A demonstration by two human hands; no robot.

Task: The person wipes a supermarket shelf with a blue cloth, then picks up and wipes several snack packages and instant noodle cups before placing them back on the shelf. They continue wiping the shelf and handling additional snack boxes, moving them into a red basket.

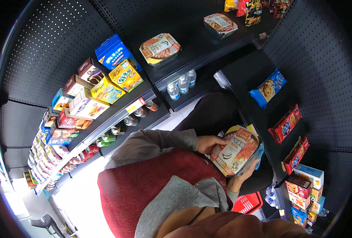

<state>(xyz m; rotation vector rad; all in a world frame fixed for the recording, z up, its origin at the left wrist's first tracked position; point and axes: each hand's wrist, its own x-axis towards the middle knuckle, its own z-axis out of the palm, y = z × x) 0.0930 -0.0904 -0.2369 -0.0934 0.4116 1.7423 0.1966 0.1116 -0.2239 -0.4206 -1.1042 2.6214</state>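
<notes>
Holding meal box (pixel 236 152) right of centre: left hand (pixel 210 144) clasping upper-left edge, right hand (pixel 245 174) supporting lower right, pressing blue cloth (pixel 259 155). Two similar boxes (pixel 160 48) already sitting on shelf (pixel 199 51), top of frame; held one not yet resting there.

Meal tub (pixel 236 152): rounded-rectangular, closed, printed top facing up, pale label band across an orange food picture — held between left hand (pixel 210 144) and right hand (pixel 244 174). Blue cloth (pixel 259 156): bunched — beside the tub, at the right fingers.
</notes>
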